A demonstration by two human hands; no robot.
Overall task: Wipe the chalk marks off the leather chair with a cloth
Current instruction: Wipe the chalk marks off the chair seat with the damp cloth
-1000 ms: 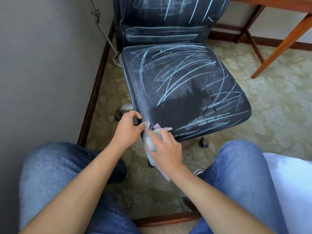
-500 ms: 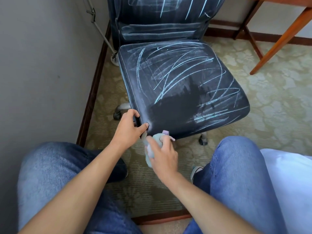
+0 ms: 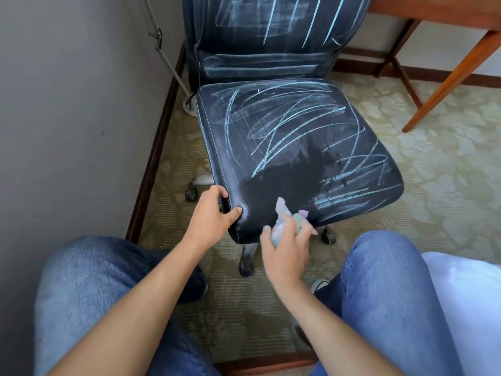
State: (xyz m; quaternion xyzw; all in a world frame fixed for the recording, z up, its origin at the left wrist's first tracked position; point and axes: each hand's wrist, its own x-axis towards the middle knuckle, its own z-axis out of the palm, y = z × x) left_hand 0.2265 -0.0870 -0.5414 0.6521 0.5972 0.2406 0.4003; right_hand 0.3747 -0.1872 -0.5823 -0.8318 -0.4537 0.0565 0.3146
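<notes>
With the left hand (image 3: 210, 215) gripping the chair (image 3: 298, 147) seat's lower-left corner, the right hand (image 3: 287, 253), clutching the bunched cloth (image 3: 284, 222) at frame centre, should sweep firm overlapping strokes up-right across the chalk marks (image 3: 284, 126)

the right hand (image 3: 284, 253) has been carried to the right along the front edge of the seat (image 3: 352, 147), away from the near left corner where it was working a second ago, and it is now held just below the middle of that edge. the cloth (image 3: 284, 221) is bunched more tightly in the fingers (image 3: 303, 234), and its upper end is now raised against the dark, wiped patch of leather rather than hanging below the edge. a gap has been opened between the two hands, which were almost touching before. the view has been tilted upward slightly, so more of the chair's backrest (image 3: 265, 36) is shown.
</notes>
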